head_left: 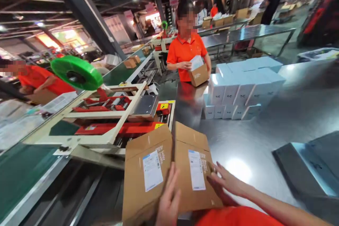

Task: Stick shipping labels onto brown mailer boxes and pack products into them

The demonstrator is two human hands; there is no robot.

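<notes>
Two brown cardboard boxes stand side by side right in front of me. Both carry a white shipping label, and flaps extend at their far ends. Along the gap between the left cardboard box point(135, 180) and the right cardboard box point(185, 190) lies my left hand point(169, 197), its fingers stretched out and pointing away from me. My right hand point(227, 180) touches the right box's outer side with its fingers apart. The two hands flank the right box. I cannot see their palms.
A tape sealing machine point(119, 123) with a green tape roll point(76, 72) stands ahead to the left, beside a green conveyor belt point(29, 183). White boxes point(238, 84) are stacked on the metal table point(222, 134). Across it, a person in orange point(185, 53) holds an open carton point(199, 75).
</notes>
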